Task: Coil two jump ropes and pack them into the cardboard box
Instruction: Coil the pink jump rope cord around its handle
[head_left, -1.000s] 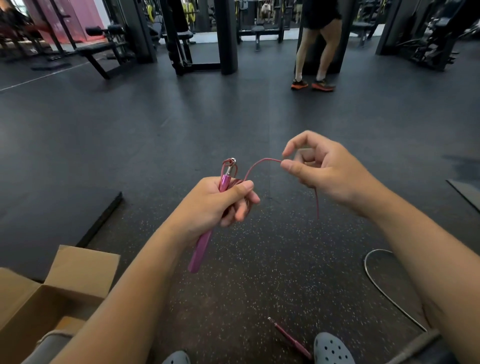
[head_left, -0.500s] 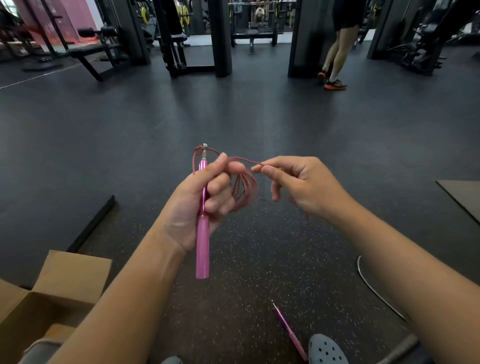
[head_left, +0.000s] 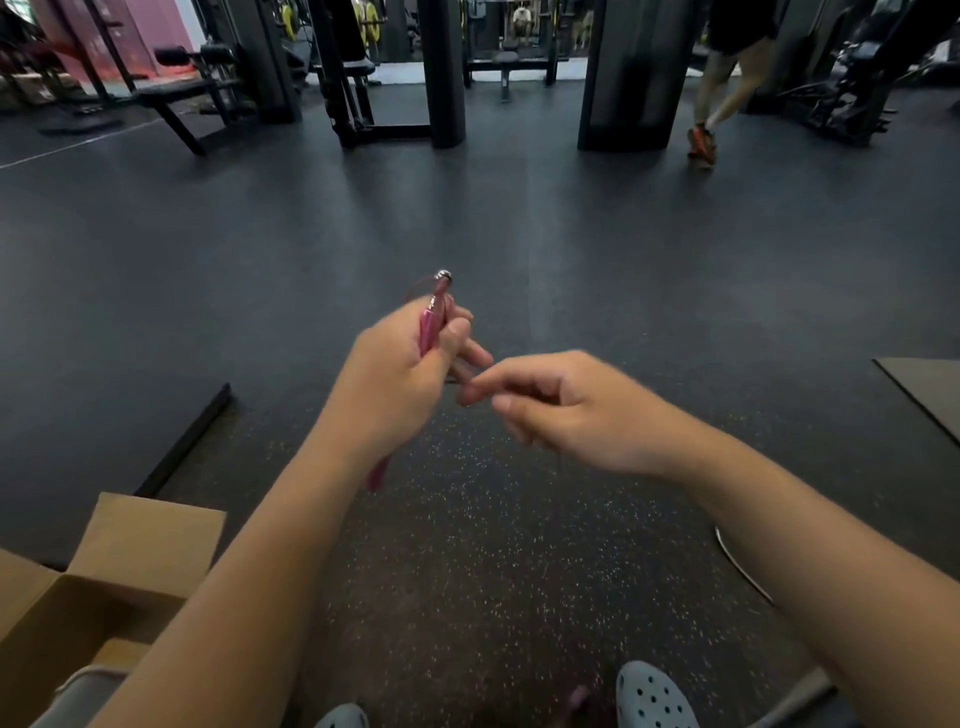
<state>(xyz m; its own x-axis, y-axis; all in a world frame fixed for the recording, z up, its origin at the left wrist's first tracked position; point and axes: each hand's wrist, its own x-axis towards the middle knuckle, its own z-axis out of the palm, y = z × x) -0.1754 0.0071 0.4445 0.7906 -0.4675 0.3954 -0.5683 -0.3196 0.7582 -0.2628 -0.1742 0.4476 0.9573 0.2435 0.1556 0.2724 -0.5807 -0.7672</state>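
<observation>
My left hand (head_left: 400, 379) grips a pink jump rope handle (head_left: 429, 330) upright, its silver tip pointing away from me and its lower end (head_left: 376, 475) poking out below my wrist. Loops of the thin red cord are bunched in the same hand, mostly hidden by the fingers. My right hand (head_left: 566, 410) is just right of it, blurred, with finger and thumb pinching the cord near the left fingertips. The rope's second pink handle (head_left: 576, 693) lies on the floor by my shoe. An open cardboard box (head_left: 104, 587) stands at the lower left. A second, grey cord (head_left: 740, 564) curves on the floor under my right forearm.
Grey clogs (head_left: 654, 699) show at the bottom edge. A black mat edge (head_left: 182, 441) runs along the left, another mat (head_left: 924, 389) at the right. Gym racks and benches (head_left: 197, 98) stand at the back, where a person (head_left: 722, 88) walks past.
My right hand has swung down and toward the left hand, laying another turn of cord. The left hand tilted the handle. The far person has walked further right.
</observation>
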